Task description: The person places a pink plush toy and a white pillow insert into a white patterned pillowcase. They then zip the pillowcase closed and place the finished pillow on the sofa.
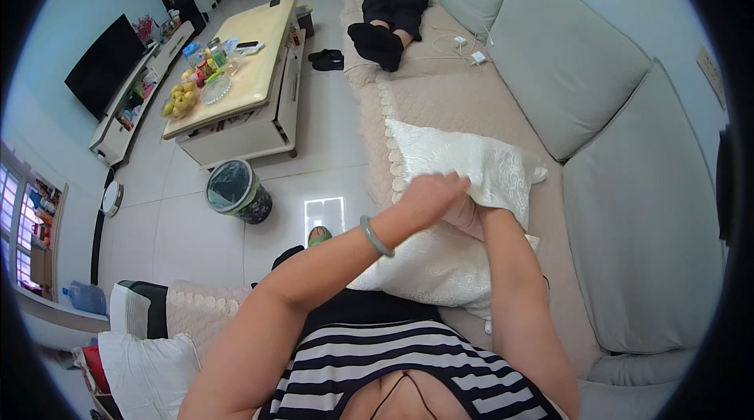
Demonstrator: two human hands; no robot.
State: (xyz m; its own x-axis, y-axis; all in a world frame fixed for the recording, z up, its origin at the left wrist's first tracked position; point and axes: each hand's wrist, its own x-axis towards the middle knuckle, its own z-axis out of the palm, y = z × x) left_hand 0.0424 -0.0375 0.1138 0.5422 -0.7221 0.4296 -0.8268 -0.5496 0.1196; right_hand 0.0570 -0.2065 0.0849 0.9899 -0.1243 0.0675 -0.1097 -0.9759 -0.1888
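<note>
A white cushion cover (453, 155) with a shiny scroll pattern is spread over the sofa seat in front of me. My left hand (437, 199), with a pale green bangle (376, 236) on its wrist, has its fingers closed at the cover's near edge. Against that edge, my right hand (486, 218) shows only around the wrist; the cloth and my left hand hide most of its fingers. More white patterned fabric (436, 270) lies across my lap, below both hands. Whether the two white pieces are joined cannot be seen.
Another person (392, 1) lies farther along the sofa, feet towards me. White charger plugs (478, 58) with cables rest near the backrest cushions (568, 60). A lined trash bin (254, 208) and a coffee table (253, 81) bearing fruit stand to the left. Behind my left arm sits a white pillow (150, 373).
</note>
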